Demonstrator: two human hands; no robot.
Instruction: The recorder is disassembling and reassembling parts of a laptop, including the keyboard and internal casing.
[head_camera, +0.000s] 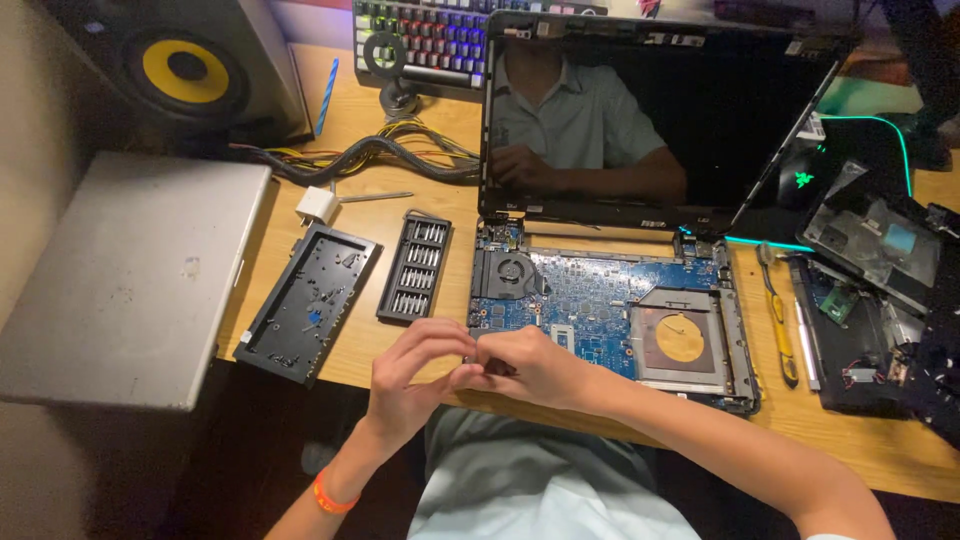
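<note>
An opened laptop lies on the wooden desk with its blue motherboard bare and its dark screen tilted up behind. My left hand and my right hand meet at the board's near left corner. Their fingertips pinch together around something small that I cannot make out. An orange band circles my left wrist. The cooling fan sits at the board's far left.
A black bit case and a black cover tray lie left of the board. A closed silver laptop sits farther left. A yellow-handled tool and dismantled parts lie right. Cables, a speaker and a keyboard stand behind.
</note>
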